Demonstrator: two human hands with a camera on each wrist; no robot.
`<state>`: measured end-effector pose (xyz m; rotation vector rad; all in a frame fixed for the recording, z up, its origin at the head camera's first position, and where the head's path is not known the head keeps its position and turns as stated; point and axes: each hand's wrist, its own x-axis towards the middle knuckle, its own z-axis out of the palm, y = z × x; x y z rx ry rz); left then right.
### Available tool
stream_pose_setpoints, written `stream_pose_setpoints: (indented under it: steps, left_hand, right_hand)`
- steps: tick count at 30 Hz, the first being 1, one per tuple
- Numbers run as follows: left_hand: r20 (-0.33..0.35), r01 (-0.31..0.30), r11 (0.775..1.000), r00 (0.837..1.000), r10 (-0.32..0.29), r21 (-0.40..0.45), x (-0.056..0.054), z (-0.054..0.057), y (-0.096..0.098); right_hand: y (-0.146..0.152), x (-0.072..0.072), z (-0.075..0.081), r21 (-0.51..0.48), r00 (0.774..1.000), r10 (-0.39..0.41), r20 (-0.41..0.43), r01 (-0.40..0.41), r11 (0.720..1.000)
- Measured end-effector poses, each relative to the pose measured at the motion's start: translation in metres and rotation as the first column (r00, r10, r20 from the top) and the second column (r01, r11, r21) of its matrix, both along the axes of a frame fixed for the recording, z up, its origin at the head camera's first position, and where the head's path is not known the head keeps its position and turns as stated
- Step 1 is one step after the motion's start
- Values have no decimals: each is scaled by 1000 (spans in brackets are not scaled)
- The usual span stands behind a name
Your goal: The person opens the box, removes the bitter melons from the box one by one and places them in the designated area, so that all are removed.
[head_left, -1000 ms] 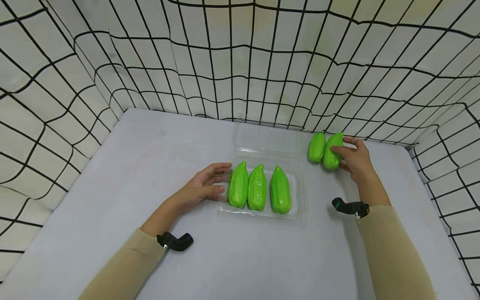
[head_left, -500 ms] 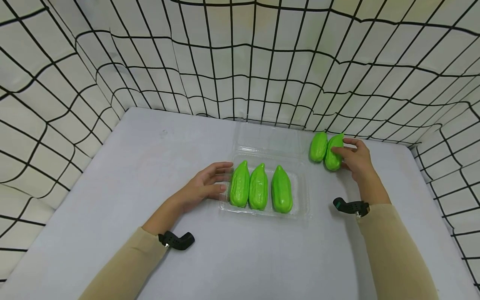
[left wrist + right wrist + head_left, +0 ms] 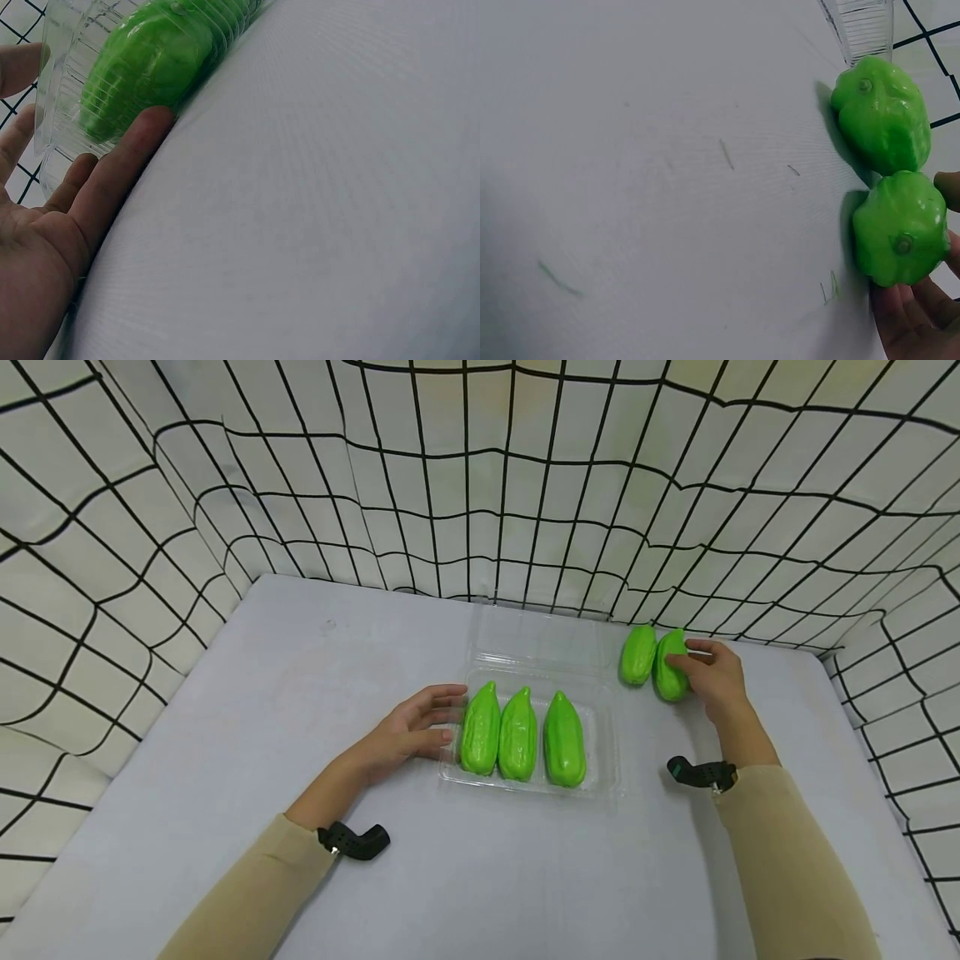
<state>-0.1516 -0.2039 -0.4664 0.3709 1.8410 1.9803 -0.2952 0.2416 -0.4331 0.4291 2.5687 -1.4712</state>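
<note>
Three green gourds [image 3: 517, 735], ridged with pointed tips, lie side by side in a clear plastic clamshell box [image 3: 600, 752] with its lid opened to the back. My left hand [image 3: 405, 731] rests its extended fingers against the box's left wall; the left wrist view shows a fingertip [image 3: 154, 120] beside a gourd [image 3: 150, 67] seen through the plastic. Right of the box, my right hand [image 3: 712, 681] holds a gourd [image 3: 670, 668] between thumb and fingers. That gourd [image 3: 900, 229] touches another gourd [image 3: 885, 112] on its left, and both are on the table.
A white table [image 3: 300, 652] spreads under everything. Black wire mesh [image 3: 465, 485] over white sheeting walls the back and both sides, close behind the two loose gourds. The box lid [image 3: 540, 639] lies flat near the back edge.
The gourd in my right hand has turned slightly, its tip shifting left toward the neighbouring gourd. My left hand and the box stay where they were.
</note>
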Motion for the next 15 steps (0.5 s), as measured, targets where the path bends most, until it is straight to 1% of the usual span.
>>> stream_pose_setpoints:
  steps: [10, 15]
  left_hand:
    - [-4, 3, 1000, 1000, -3, 10, -1, -3, 0]
    - [-1, 4, 1000, 1000, -4, 14, -1, -3, 0]
  right_hand:
    - [1, 4, 2, -7, 1000, 10, -4, -10, 1000]
    - [1, 10, 5, -9, 1000, -15, -20, 14, 1000]
